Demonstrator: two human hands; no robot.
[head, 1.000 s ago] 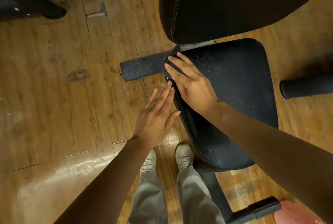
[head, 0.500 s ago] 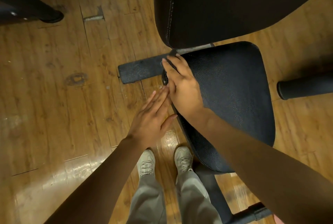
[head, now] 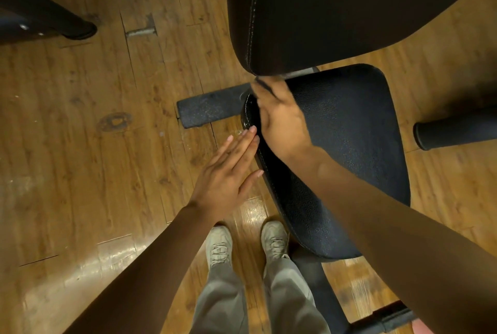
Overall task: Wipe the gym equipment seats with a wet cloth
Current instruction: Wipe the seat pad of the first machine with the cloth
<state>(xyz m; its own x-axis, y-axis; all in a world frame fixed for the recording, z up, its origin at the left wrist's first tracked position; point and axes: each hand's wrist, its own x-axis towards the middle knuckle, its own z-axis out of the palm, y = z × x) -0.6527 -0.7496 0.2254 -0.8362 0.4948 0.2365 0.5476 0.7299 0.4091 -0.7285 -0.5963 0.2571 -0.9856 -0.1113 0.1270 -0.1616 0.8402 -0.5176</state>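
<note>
While your right hand (head: 282, 118) presses flat on the far left corner of the seat (head: 349, 150), any cloth hidden under it, and your left hand (head: 228, 175) hovers spread beside the left edge, treat most of the seat as unwiped.

Right hand (head: 279, 115) on seat (head: 349, 145); left hand (head: 228, 172) beside.

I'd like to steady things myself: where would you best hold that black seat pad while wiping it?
Probably its left side edge, reached from the left, where the left hand already lies flat alongside. The seat curves down to a stitched rim there, free of the backrest, while the right hand works the rear corner.
</note>
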